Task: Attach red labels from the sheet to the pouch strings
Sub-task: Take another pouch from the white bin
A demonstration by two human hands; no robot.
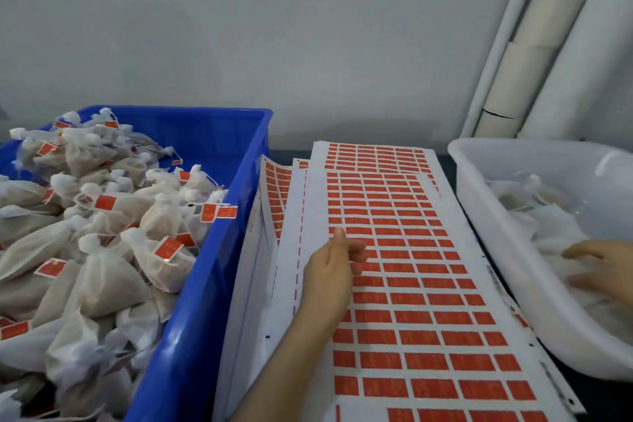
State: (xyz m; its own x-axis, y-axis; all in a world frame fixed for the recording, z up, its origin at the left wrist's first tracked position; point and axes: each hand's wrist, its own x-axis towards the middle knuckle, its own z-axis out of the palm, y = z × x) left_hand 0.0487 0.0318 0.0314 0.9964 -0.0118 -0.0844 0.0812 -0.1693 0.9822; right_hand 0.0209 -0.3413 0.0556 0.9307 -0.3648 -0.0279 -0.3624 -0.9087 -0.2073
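Now L hand (327,279) thumb-up on sheet (428,284)

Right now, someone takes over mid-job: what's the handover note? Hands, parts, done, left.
Left hand: on the top label sheet, fingertips at the red labels near its left edge; I cannot tell whether one is pinched.
Right hand: in the white tub, on the pouches there; its grip is too blurred to read.
Done: blue crate is piled with labelled pouches.
Left: the tub's pouches show no red labels. The top sheet is mostly full, with more sheets under it.
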